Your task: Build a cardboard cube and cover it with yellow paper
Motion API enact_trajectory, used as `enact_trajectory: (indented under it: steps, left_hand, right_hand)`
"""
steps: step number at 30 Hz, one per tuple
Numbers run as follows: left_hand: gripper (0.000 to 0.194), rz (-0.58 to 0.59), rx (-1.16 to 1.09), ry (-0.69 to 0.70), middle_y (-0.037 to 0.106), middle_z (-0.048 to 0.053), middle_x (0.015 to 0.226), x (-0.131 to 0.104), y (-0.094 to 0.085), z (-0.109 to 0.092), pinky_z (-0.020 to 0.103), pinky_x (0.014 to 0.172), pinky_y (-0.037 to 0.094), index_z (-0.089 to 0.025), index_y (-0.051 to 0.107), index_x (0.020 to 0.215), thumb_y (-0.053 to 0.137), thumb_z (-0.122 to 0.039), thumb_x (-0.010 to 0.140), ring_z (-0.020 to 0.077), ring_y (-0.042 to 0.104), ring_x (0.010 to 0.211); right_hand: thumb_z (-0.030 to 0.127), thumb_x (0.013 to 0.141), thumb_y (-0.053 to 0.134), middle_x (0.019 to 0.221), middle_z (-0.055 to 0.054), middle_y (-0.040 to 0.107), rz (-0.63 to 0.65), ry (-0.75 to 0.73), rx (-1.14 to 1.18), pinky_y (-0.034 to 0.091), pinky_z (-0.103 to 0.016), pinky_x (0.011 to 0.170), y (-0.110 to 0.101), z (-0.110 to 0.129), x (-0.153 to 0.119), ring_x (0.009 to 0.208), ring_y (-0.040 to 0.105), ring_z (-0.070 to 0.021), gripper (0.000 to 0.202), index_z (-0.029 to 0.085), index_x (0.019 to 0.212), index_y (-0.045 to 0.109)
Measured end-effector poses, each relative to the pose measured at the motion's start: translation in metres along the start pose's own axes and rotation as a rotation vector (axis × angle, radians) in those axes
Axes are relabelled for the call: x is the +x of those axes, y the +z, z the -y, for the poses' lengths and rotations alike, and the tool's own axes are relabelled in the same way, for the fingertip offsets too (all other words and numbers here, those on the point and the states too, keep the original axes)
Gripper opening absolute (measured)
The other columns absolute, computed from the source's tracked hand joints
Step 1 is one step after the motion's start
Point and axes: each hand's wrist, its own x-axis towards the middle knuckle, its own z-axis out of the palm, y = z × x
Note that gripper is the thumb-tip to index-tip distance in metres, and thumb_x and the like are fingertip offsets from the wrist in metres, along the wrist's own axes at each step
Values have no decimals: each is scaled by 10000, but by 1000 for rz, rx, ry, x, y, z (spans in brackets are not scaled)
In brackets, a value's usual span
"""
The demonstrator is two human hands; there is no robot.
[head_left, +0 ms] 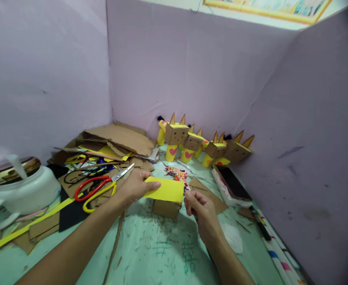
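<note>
My left hand (137, 184) grips the left end of a yellow paper piece (168, 189), its thumb lying on top. The paper lies over the top of a small cardboard box (165, 208), whose brown front side shows below it. At the paper's right corner is my right hand (199, 204), with thumb and fingertips pinched together. Whatever that pinch holds, if anything, I cannot make out. Scissors (104, 189) with one red and one yellow handle lie left of my left hand, blades spread a little or closed, I cannot tell.
Cardboard sheets (123, 136) and scraps pile up at the back left. A white teapot-like vessel (28, 188) stands at the left. Several cardboard-headed figures (176, 134) line the back wall. A phone (233, 182) lies on a white box at the right. A stick (114, 247) lies in front.
</note>
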Motion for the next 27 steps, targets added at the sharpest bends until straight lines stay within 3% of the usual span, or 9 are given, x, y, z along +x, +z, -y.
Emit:
enact_trajectory:
  steps: [3, 6, 10, 16, 19, 21, 22, 24, 27]
  left_hand:
    - [398, -45, -169, 50, 636, -4, 568, -8, 4, -6, 233, 507, 395, -141, 639, 624, 771, -475, 450, 143, 553, 525]
    - [499, -71, -311, 94, 679, 16, 650, -16, 14, -10, 252, 561, 452, -143, 634, 721, 749, -555, 465, 151, 591, 569]
    - [467, -66, -503, 80, 644, 4, 544, -30, 34, -11, 233, 502, 438, -145, 592, 649, 793, -515, 448, 141, 575, 503]
    - [385, -6, -506, 90, 625, -3, 502, -44, 57, -1, 257, 425, 428, -157, 616, 676, 761, -497, 572, 153, 547, 396]
    - [366, -4, -373, 196, 634, 18, 548, -41, 43, -2, 249, 483, 455, -154, 640, 658, 680, -516, 687, 169, 593, 505]
    - [274, -117, -287, 370, 665, 17, 667, -37, 26, -5, 233, 580, 483, -177, 693, 764, 658, -447, 740, 168, 616, 639]
    - [220, -112, -212, 453, 676, 21, 718, -36, 18, -6, 242, 653, 496, -191, 711, 835, 667, -388, 746, 179, 625, 711]
    - [219, 52, -53, 585, 703, 44, 830, -34, 4, -9, 270, 720, 509, -221, 723, 954, 675, -283, 749, 194, 639, 770]
    - [209, 224, 80, 708, 729, 74, 909, -36, -1, -13, 296, 766, 514, -253, 756, 926, 671, -187, 747, 221, 660, 848]
  right_hand:
    - [580, 618, 732, 596, 12, 584, 16, -100, 151, 360, -220, 489, 2, 9, -7, 492, 469, -96, 441, 171, 745, 623]
    - [520, 577, 794, 676, -3, 618, 67, -105, 237, 399, -217, 464, 9, 15, -16, 499, 504, -100, 467, 175, 855, 647]
    - [529, 583, 784, 634, -13, 619, 155, -30, 235, 409, -203, 432, 24, 16, -26, 485, 521, -101, 451, 149, 783, 648]
    - [446, 620, 762, 461, 7, 555, 66, -67, 250, 373, -208, 417, 34, 15, -28, 414, 460, -90, 352, 115, 664, 650]
    - [362, 610, 748, 469, 5, 563, 82, -44, 301, 357, -195, 401, 28, 19, -25, 399, 447, -78, 269, 111, 639, 657]
    - [301, 572, 739, 491, 1, 579, 147, 28, 360, 330, -178, 374, 21, 24, -23, 383, 433, -64, 218, 106, 641, 671]
    - [278, 551, 732, 496, -1, 583, 195, 80, 388, 316, -170, 361, 18, 27, -23, 374, 423, -56, 205, 102, 639, 678]
    - [248, 513, 715, 502, -7, 594, 280, 180, 426, 301, -157, 342, 14, 32, -22, 361, 420, -46, 195, 95, 631, 686]
    - [230, 489, 690, 509, -13, 612, 346, 257, 424, 315, -149, 330, 12, 34, -23, 354, 443, -48, 199, 92, 632, 697]
